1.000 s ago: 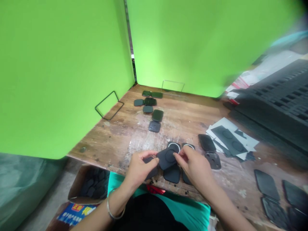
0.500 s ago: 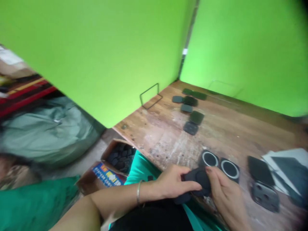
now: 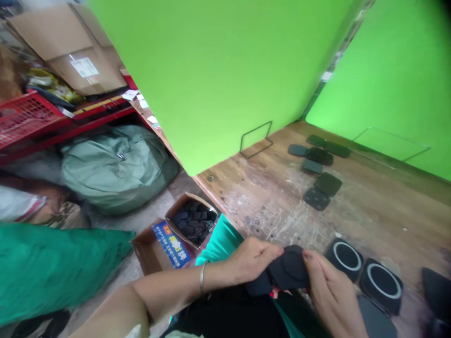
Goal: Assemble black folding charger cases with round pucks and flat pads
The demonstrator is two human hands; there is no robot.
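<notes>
We are clamping the fingers of our left hand [image 3: 257,260] and right hand [image 3: 333,288] on opposite sides of a black ringed pad [image 3: 291,268], which is sitting between them; a dark piece [image 3: 259,284] is showing just below the left fingers. Two white-ringed pads [image 3: 346,257] are lying on the bench [image 3: 264,202] beyond the right fingers, and a box of black pieces [image 3: 177,208] is standing left of the left fingers.

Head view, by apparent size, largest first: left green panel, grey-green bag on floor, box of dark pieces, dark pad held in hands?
1. Left green panel
2. Grey-green bag
3. Unranked: box of dark pieces and held dark pad; they look close, and the pad is nearer the camera.
</notes>
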